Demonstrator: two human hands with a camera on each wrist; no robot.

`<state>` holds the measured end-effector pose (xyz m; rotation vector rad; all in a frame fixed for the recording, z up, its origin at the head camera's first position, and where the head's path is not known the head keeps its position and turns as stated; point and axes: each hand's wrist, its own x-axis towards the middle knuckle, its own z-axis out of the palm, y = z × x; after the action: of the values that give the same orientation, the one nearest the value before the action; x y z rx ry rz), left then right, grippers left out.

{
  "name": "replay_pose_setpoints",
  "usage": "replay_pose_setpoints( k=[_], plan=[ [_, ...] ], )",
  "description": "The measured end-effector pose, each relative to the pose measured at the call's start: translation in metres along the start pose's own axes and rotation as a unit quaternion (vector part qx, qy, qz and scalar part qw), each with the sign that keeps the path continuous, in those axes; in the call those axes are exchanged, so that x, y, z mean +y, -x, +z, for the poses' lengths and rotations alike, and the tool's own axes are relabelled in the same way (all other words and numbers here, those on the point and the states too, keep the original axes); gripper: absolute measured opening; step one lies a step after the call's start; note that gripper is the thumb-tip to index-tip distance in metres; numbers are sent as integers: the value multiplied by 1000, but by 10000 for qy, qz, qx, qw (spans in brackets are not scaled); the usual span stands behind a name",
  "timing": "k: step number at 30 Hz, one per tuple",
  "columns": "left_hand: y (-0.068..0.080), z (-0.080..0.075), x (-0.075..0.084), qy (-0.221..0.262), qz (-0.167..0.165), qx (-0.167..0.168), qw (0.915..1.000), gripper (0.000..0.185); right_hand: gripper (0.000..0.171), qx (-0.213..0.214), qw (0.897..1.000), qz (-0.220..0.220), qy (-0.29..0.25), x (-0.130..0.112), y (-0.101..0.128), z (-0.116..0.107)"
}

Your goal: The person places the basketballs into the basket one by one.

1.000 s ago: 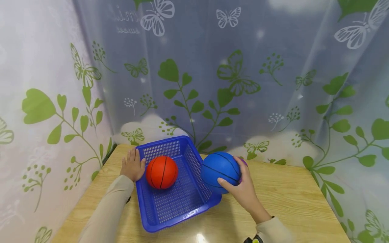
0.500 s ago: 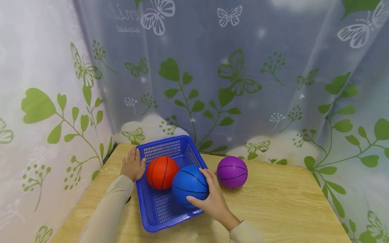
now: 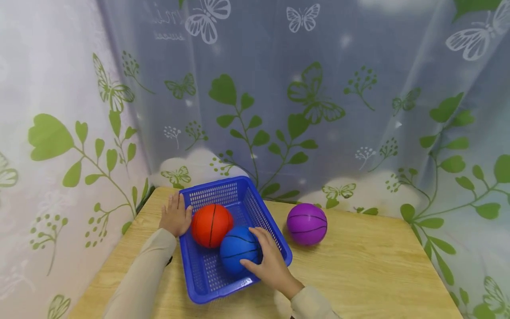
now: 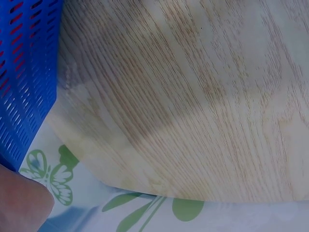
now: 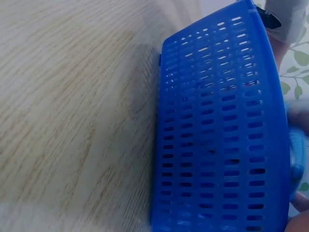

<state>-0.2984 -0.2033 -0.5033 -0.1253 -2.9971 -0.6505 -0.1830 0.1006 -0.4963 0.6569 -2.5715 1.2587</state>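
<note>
Low inside the blue plastic basket (image 3: 223, 291), a small blue basketball (image 3: 235, 257) lies against an orange-red one (image 3: 211, 225). My right hand (image 3: 272, 266) reaches over the basket's right rim and holds the blue ball, thumb at the front and fingers on its right side. In the right wrist view the perforated basket wall (image 5: 212, 140) hides most of that ball. My left hand (image 3: 175, 217) rests on the left rim with fingers extended. Only a piece of the left hand (image 4: 24, 200) shows in the left wrist view, beside the basket side (image 4: 29, 67).
A purple basketball (image 3: 307, 224) sits on the wooden table (image 3: 370, 266), right of the basket. Behind the table hangs a curtain (image 3: 263, 88) printed with leaves and butterflies; more of it borders the left and right sides.
From over the right rim, my right hand has carried the blue ball left and down into the basket, uncovering the purple ball. The left hand stays put.
</note>
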Motion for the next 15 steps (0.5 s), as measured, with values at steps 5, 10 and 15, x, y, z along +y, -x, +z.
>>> replay_pose_setpoints(
  k=[5, 10, 15],
  plan=[
    [-1, -1, 2, 37, -11, 3, 10000, 61, 69, -91, 9998, -112, 102, 1, -2, 0],
    [-2, 0, 1, 58, -1, 43, 10000, 60, 68, -193, 9997, -40, 140, 2, -2, 0],
    [-2, 1, -2, 56, -31, -28, 10000, 61, 68, -303, 9993, -70, 212, 3, 0, 2]
  ],
)
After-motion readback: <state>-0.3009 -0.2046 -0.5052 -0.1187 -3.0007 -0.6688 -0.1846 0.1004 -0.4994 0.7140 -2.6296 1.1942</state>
